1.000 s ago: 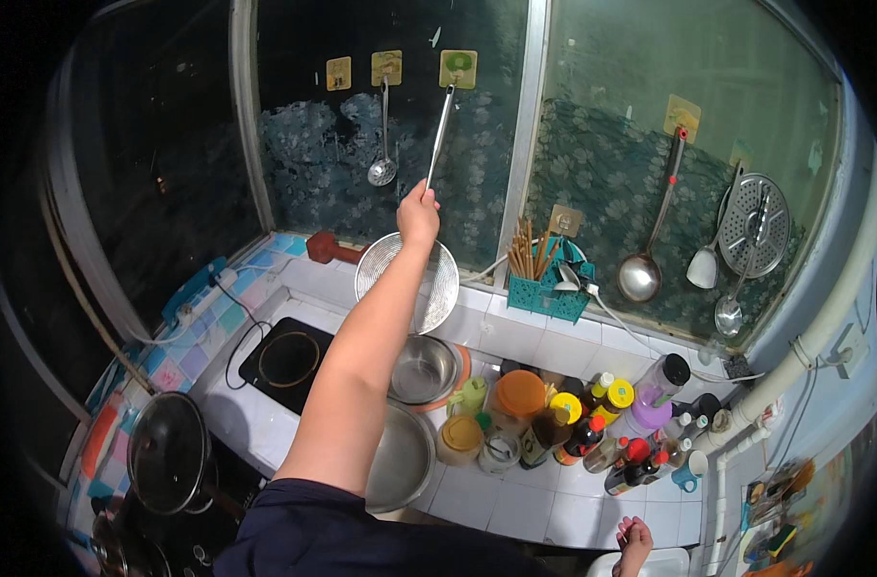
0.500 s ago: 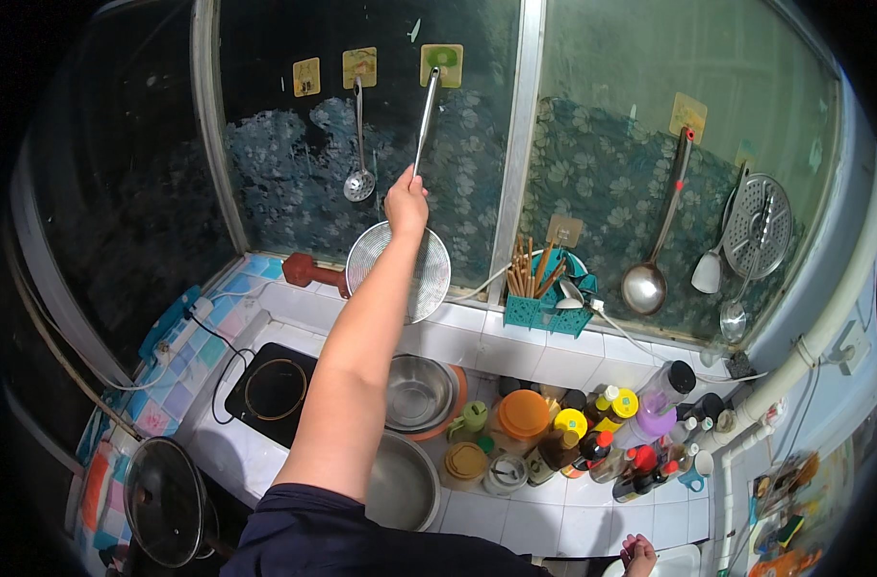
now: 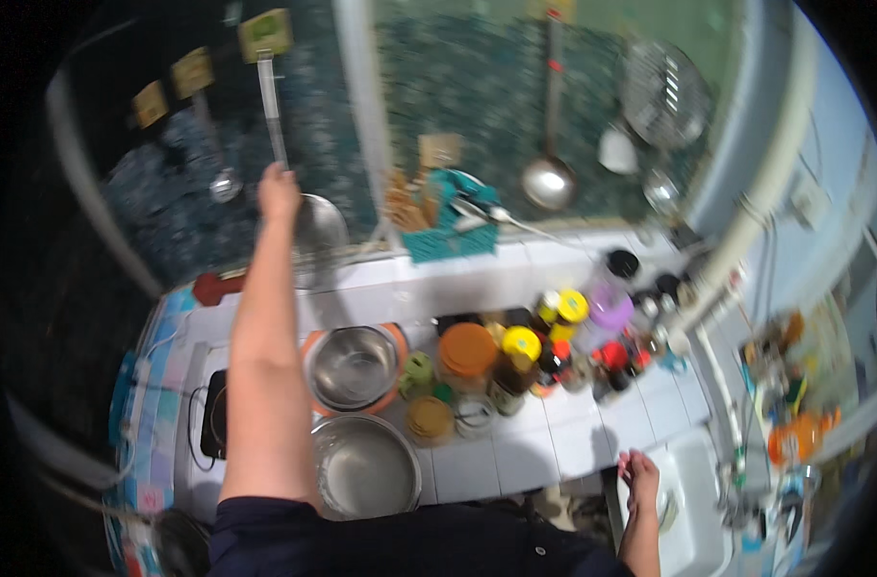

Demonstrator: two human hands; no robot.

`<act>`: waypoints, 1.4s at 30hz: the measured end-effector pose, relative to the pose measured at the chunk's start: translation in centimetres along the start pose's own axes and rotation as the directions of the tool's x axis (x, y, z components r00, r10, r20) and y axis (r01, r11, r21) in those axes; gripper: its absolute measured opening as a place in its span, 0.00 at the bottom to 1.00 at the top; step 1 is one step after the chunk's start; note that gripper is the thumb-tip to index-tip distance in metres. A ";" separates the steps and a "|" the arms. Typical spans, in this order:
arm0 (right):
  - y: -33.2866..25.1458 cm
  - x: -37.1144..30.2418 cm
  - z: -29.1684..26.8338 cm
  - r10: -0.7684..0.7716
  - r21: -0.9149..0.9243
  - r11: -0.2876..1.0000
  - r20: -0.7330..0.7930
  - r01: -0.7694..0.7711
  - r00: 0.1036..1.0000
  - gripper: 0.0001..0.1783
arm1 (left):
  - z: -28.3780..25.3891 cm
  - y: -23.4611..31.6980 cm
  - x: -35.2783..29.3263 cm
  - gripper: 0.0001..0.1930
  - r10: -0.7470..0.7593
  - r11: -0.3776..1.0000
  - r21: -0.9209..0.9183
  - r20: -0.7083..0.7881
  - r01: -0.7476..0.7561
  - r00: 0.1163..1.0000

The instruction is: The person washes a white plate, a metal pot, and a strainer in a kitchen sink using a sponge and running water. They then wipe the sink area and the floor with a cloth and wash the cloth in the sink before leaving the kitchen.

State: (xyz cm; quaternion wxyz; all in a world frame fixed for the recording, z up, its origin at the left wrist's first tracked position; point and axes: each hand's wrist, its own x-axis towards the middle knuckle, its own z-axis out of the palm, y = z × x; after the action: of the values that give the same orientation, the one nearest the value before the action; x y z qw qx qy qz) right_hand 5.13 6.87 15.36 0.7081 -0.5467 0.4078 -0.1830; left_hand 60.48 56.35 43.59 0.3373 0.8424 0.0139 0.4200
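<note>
My left hand (image 3: pixel 279 192) is closed around the handle of a round wire-mesh skimmer (image 3: pixel 320 231). The top of the handle meets a hook patch (image 3: pixel 265 35) on the window; the mesh disc hangs below, partly hidden by my forearm. At lower right, beside the white sink (image 3: pixel 698 462), my right hand (image 3: pixel 637 468) is raised with loosely curled fingers slightly apart and nothing visible in it. A small slotted ladle (image 3: pixel 225 183) hangs left of the skimmer.
Steel bowls (image 3: pixel 355 367) and a large steel basin (image 3: pixel 366 466) stand on the tiled counter, with jars and bottles (image 3: pixel 515 361) to their right. A teal utensil basket (image 3: pixel 453 238) sits on the ledge. A large ladle (image 3: pixel 549 183) and perforated skimmer (image 3: pixel 664 94) hang right.
The view has swung right, so the scene shifts left and shows more of the sink. My left hand stays on the skimmer's handle; more of my right hand and forearm shows.
</note>
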 end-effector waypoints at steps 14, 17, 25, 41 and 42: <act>6.1 -3.6 -14.8 0.292 0.288 0.926 -0.145 -0.242 0.945 0.12 | -1.3 20.9 -24.1 0.13 0.296 0.670 -0.710 -0.011 -0.216 0.955; 7.6 -3.2 -19.7 0.353 0.293 0.910 -0.178 -0.293 0.919 0.11 | -1.2 25.3 -37.0 0.10 0.441 0.652 -0.756 0.323 -0.051 0.838; 16.7 -1.7 -34.3 0.452 0.145 0.892 -0.324 -0.429 0.831 0.13 | 4.5 29.8 -69.9 0.07 0.721 0.680 -0.697 0.692 -0.228 0.035; 24.4 15.6 -39.9 -0.076 -0.962 0.225 -0.175 -0.154 0.982 0.35 | 10.7 32.9 -89.2 0.06 0.632 0.721 -0.560 0.773 -0.408 0.056; 25.3 16.1 -40.8 -0.061 -0.967 0.211 -0.156 -0.140 0.986 0.34 | 11.0 32.7 -89.3 0.06 0.647 0.715 -0.572 0.759 -0.401 0.070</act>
State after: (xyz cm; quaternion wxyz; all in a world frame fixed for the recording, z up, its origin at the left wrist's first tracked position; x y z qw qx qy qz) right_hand -21.66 -21.49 -16.92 0.1768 -0.8425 0.5011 0.0884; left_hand 2.09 -2.40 -4.34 0.1896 0.8214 -0.5346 -0.0594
